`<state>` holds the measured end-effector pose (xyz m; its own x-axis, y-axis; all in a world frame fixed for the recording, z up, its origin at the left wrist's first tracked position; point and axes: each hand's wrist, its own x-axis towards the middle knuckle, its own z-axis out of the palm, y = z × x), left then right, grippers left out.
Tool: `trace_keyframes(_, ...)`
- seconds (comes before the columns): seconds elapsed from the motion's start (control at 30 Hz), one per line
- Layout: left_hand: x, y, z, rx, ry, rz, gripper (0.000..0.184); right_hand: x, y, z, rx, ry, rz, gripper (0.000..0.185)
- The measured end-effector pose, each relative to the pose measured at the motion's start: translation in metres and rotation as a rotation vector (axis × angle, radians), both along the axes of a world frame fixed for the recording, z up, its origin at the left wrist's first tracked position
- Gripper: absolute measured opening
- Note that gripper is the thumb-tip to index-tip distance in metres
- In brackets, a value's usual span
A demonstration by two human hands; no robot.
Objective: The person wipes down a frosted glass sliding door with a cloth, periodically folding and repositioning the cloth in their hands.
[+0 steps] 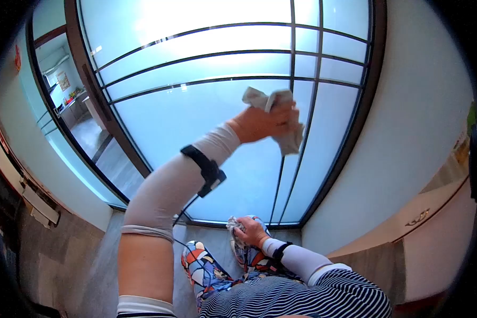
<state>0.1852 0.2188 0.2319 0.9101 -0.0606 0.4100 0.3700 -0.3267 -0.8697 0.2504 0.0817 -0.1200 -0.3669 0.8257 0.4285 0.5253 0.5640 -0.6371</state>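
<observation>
My left hand (267, 123) is raised in front of a frosted glass door (196, 132). Its fingers are closed around a light grey cloth (289, 139), which lies over the dark vertical bars near the pane's right side. Whether the cloth presses on the glass I cannot tell. Lower down, by my knee, my right hand (253, 231) is closed on a second, crumpled cloth (235, 227) with a patterned look. Part of that cloth is hidden behind the fingers.
Dark metal bars (196, 87) cross the glass. At the left, an opening shows a kitchen counter (73, 102) beyond. A white wall (408, 106) and a cabinet with a drawer handle (417, 217) stand to the right. Grey flooring (98, 265) lies below.
</observation>
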Motion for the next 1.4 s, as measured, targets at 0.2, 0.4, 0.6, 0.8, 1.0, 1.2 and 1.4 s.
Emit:
trace_keyframes(0.2,-0.014,0.023,0.137,0.108,-0.488,0.078,0.060,0.004,0.004,-0.006,-0.014,-0.002,0.021,0.041)
trace_keyframes(0.4,0.015,-0.008,0.170,-0.147,-0.990,-0.005,0.038,0.004,0.003,-0.006,-0.023,0.019,0.024,0.041)
trace_keyframes(0.6,0.052,0.010,0.050,0.034,-0.387,-0.058,0.070,0.005,0.003,-0.008,-0.024,0.015,0.032,0.042)
trace_keyframes(0.8,0.035,0.007,-0.058,-0.088,0.062,-0.028,0.067,0.008,-0.003,0.004,-0.057,-0.002,-0.008,0.040)
trace_keyframes(1.0,0.028,0.010,0.052,0.198,-0.102,0.045,0.069,0.007,0.004,-0.011,-0.044,0.083,0.029,0.039)
trace_keyframes(1.2,0.041,0.009,0.200,0.531,-0.732,-0.242,0.035,0.008,0.000,-0.003,-0.085,0.058,0.039,0.040)
trace_keyframes(1.4,0.083,0.014,0.138,-0.049,-0.505,0.195,0.043,0.010,0.001,-0.004,-0.133,0.064,0.043,0.041)
